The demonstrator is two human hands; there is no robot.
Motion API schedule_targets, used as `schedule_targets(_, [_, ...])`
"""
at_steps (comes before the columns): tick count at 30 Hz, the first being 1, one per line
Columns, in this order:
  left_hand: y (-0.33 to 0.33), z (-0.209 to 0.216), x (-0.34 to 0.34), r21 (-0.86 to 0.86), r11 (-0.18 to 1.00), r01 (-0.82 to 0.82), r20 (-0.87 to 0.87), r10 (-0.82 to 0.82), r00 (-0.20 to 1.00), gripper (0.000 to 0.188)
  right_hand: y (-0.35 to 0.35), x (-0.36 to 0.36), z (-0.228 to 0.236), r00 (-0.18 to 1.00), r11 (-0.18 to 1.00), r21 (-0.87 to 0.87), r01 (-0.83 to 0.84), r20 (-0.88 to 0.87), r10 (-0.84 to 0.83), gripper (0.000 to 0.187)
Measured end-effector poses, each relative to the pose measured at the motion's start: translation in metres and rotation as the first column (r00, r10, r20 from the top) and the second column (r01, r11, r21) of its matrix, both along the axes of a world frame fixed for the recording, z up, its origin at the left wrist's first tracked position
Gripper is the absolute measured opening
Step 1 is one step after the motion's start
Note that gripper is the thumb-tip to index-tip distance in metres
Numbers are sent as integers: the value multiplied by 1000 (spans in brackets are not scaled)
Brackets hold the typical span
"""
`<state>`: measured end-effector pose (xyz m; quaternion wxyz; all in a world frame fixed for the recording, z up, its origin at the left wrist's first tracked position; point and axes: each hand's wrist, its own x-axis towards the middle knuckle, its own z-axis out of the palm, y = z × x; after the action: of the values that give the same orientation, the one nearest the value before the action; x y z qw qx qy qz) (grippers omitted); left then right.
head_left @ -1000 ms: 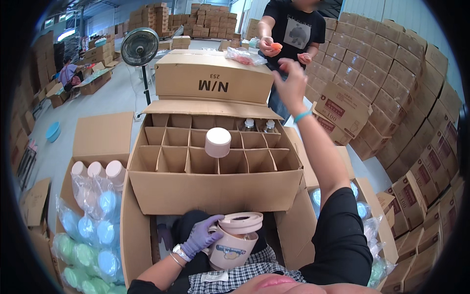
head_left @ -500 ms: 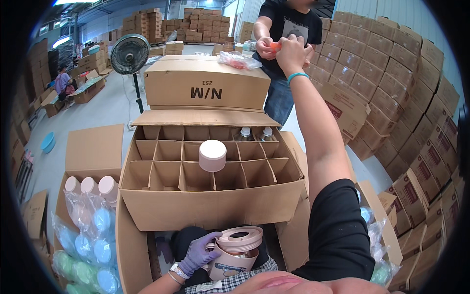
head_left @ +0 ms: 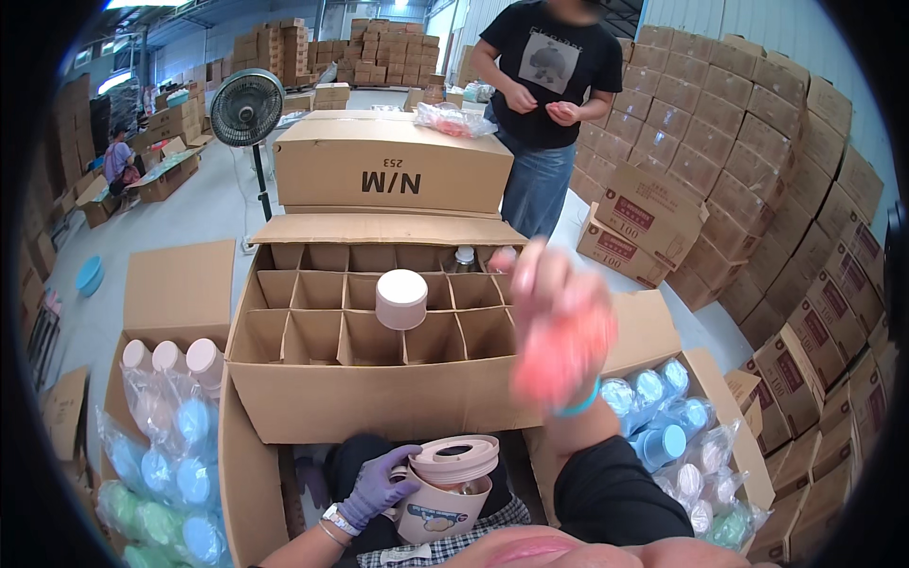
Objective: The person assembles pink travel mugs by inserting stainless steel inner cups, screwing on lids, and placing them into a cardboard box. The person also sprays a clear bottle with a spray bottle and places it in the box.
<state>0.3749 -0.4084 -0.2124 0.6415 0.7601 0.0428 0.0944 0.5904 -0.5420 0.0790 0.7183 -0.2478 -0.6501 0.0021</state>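
Note:
My left hand (head_left: 382, 490), in a purple glove, grips the handle side of a pale pink mug (head_left: 441, 514) with a cartoon print, low in front of me. A pink lid-like ring (head_left: 456, 456) with a dark opening lies tilted on the mug's mouth. Raised over the right side of the divided carton, my bare right hand (head_left: 559, 312) is smeared by motion. Closed in it is a coral-red item (head_left: 565, 352), too blurred to name. A pink cup-shaped lid (head_left: 401, 299) stands on the dividers of the carton (head_left: 379, 398).
Metal-necked bottles (head_left: 463, 259) stand in the carton's back cells. Boxes of wrapped lids sit left (head_left: 177, 464) and right (head_left: 680, 437). A closed carton (head_left: 393, 166) with a plastic bag (head_left: 454, 120) on it is behind. Across stands a person (head_left: 551, 85); a fan (head_left: 248, 109) is left.
My right hand has drawn back from the other person's hands, down toward me, with the coral-red item. The person's hands are now lower and apart from mine. My left hand still holds the mug.

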Motion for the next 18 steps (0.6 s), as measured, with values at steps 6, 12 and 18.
schedule_targets(6, [4, -11, -2, 29, 1000, 5, 12, -6, 1000, 76, -5, -67, -18, 918, 914, -81, -398, -44, 395, 23])
schedule_targets(12, [3, -27, 1, 0, 1000, 14, 43, -14, 999, 77, -16, -101, -7, 902, 900, 60, -432, 32, 430, 4])
schedule_targets(18, [1, -7, -2, 17, 1000, 9, 24, -10, 1000, 77, -13, -96, -1, 936, 937, 106, -334, 153, 316, 14])
